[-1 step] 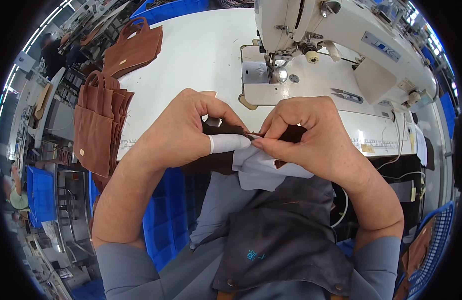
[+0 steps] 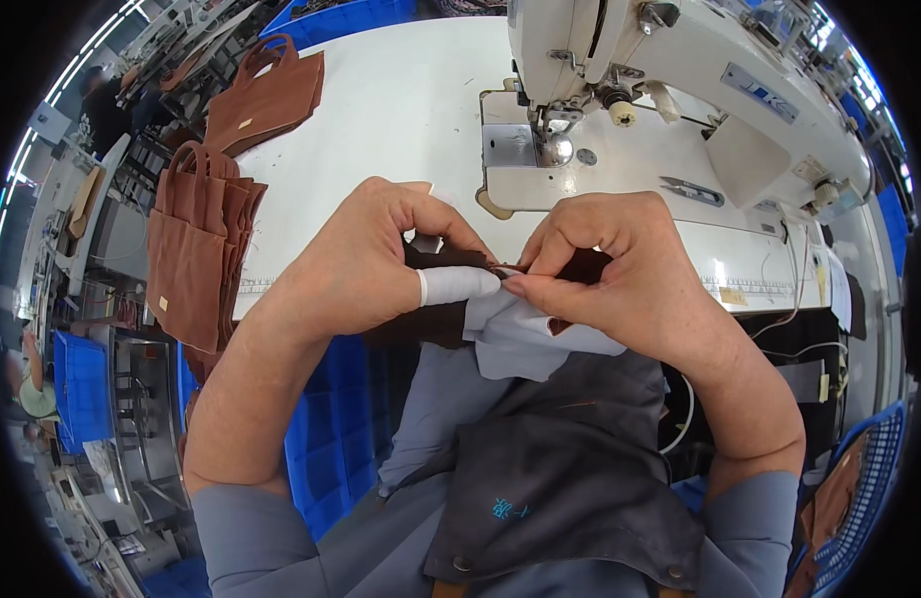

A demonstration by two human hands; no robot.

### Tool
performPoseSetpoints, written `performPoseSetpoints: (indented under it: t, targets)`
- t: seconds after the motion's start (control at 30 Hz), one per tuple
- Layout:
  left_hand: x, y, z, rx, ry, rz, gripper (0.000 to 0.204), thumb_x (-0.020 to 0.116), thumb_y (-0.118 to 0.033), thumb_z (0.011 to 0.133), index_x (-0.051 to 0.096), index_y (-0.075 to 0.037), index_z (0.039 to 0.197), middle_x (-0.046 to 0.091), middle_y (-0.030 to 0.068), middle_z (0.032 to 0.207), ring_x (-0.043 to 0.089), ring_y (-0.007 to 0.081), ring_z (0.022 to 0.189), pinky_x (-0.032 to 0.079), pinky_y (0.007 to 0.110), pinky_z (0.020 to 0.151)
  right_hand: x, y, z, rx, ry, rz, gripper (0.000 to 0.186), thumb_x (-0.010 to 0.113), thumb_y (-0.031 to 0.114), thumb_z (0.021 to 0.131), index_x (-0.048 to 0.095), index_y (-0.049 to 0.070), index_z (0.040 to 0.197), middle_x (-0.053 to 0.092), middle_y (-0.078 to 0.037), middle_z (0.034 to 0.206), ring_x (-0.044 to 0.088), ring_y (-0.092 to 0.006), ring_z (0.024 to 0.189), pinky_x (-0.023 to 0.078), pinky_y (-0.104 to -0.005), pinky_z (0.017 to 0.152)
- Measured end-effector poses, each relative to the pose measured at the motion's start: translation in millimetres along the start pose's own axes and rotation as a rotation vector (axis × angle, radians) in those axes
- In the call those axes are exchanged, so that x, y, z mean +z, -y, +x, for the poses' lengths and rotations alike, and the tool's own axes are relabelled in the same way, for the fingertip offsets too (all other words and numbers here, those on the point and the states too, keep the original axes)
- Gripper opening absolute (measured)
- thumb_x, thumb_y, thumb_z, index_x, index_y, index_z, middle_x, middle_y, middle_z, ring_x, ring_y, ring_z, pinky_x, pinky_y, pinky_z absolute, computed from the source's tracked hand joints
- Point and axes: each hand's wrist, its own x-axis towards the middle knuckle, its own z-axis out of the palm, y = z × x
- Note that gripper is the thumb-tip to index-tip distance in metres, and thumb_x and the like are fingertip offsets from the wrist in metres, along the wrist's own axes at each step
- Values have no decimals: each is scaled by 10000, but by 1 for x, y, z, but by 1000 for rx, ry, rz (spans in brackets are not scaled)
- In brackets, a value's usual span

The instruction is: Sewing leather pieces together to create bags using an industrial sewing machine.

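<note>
At the table's front edge my left hand [image 2: 371, 259], a white wrap on its thumb, pinches a folded edge of a dark brown piece [image 2: 442, 257]. My right hand [image 2: 615, 264] grips the same edge, its fingertips almost touching those of my left. Light grey lining fabric [image 2: 510, 334] hangs below the fingers, with a small reddish-brown patch showing in it. Just beyond my hands stands a white sewing machine [image 2: 739, 100], its presser foot [image 2: 545, 125] over the metal plate. A pair of thread snips [image 2: 689, 189] lies on the machine bed.
The white table [image 2: 381, 90] holds brown tote bags [image 2: 261, 95] and a stack of them [image 2: 186, 269] at left. Blue crates [image 2: 326, 429] sit below. A blue basket [image 2: 844, 498] with brown pieces is at lower right. Co-workers [image 2: 107, 110] and workstations line the left.
</note>
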Motion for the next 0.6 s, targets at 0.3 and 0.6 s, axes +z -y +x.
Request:
performPoseSetpoints:
  t: [0.3, 0.6]
  targets:
    - [9, -3, 10, 17, -51, 6, 159, 831, -56, 742, 771, -12, 882, 690, 42, 830, 625, 106, 759, 475, 245, 698, -11, 0, -1, 44, -27, 56, 94, 722, 29, 885, 665, -34, 845, 686, -84, 711, 699, -122, 631, 542, -255, 568]
    - [24, -3, 59, 82, -39, -114, 181, 844, -84, 758, 783, -8, 910, 720, 71, 869, 666, 139, 821, 515, 273, 769, -66, -6, 0, 120, 19, -121, 103, 708, 56, 909, 718, -47, 914, 696, -47, 727, 662, -98, 607, 525, -244, 584]
